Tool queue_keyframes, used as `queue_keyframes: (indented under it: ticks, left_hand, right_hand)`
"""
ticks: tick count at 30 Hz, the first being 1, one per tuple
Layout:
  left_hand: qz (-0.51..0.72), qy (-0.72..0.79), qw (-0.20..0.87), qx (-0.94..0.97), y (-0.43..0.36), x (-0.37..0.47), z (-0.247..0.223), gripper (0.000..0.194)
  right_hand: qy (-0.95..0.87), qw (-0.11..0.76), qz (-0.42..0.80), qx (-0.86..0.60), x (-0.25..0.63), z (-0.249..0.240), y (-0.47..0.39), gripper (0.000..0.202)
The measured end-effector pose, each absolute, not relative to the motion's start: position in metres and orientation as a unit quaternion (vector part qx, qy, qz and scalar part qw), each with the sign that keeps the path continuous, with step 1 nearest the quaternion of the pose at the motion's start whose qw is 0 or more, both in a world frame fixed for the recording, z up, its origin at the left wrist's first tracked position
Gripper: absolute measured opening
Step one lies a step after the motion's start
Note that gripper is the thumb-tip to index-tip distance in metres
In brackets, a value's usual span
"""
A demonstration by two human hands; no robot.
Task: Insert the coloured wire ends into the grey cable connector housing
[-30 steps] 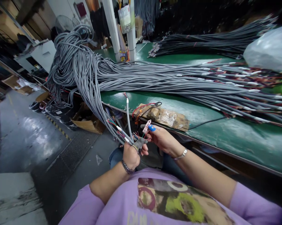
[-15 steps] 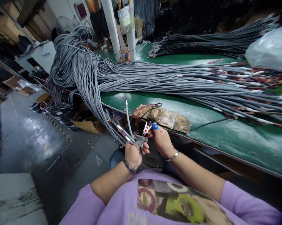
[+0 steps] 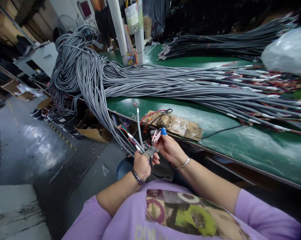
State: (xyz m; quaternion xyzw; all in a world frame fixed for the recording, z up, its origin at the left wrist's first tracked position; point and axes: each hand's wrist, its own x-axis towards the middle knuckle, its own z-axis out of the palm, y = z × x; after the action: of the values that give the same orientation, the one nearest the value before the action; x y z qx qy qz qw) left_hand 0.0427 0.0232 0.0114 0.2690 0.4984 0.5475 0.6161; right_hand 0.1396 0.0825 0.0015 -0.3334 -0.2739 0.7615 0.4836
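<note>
My left hand [image 3: 141, 166] is closed around a bundle of grey cables [image 3: 125, 143] at the bench's front edge; its thumb wears a grey cover. White sleeves and fine coloured wires show at the cable ends. One cable [image 3: 139, 125] stands up from the bundle, its bare wires on top. My right hand [image 3: 172, 150], a blue cover on its thumb, pinches a small pink clip [image 3: 156, 136] just above the left thumb. Thin wire ends lie between the two hands; whether the right fingers touch them, I cannot tell.
A taped cardboard piece [image 3: 180, 126] with red and black leads lies at the edge of the green bench [image 3: 230, 146]. Long grey cables [image 3: 165, 81] stretch across it. Behind are darker cables [image 3: 220, 46] and a plastic bag [image 3: 287, 50]. An open carton [image 3: 92, 128] stands on the floor.
My right hand has shifted slightly left and down, and the pink clip has turned in its fingers. The upright cable leans a little further right. My left hand has hardly moved.
</note>
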Motion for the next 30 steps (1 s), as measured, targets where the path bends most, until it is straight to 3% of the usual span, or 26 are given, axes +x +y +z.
queue_keyframes:
  ticks: [3, 9, 14, 30]
  left_hand:
    - [0.542, 0.503, 0.616, 0.271, 0.021, 0.041, 0.013, 0.038]
    - [0.555, 0.491, 0.614, 0.272, 0.012, 0.038, 0.017, 0.035]
    - [0.577, 0.489, 0.596, 0.269, 0.011, 0.037, 0.021, 0.035]
    - [0.571, 0.503, 0.596, 0.256, 0.026, 0.038, 0.015, 0.037]
  right_hand:
    - [-0.207, 0.512, 0.762, -0.339, 0.141, 0.002, 0.08, 0.044]
    - [-0.199, 0.449, 0.81, -0.32, 0.153, 0.007, 0.075, 0.043]
    - [-0.237, 0.455, 0.798, -0.317, 0.154, 0.01, 0.074, 0.027]
    - [-0.203, 0.469, 0.788, -0.344, 0.151, 0.01, 0.079, 0.019]
